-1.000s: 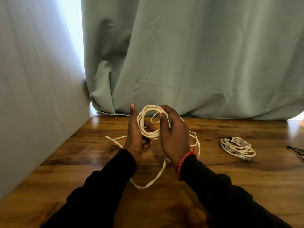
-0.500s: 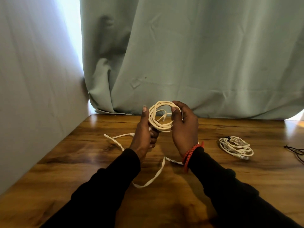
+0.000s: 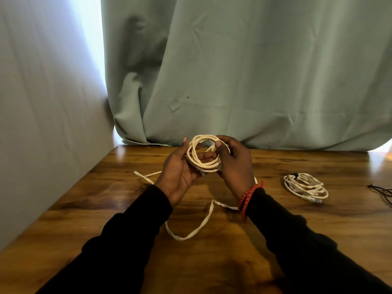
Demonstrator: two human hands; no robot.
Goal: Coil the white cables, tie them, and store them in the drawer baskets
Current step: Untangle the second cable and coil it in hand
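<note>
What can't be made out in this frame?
- Drawer baskets: none shows in the head view.
- Black cord: cut off by the right edge.
- Coil: its far side is covered by the right hand; the left hand hides the near part.
- Loose cable: passes under both sleeves, so its run there is hidden.
- Second coil: its dark tie is too small to identify.

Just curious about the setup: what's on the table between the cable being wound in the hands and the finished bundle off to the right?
Nothing: in the head view, only bare wooden table separates the held coil from the coiled bundle.
</note>
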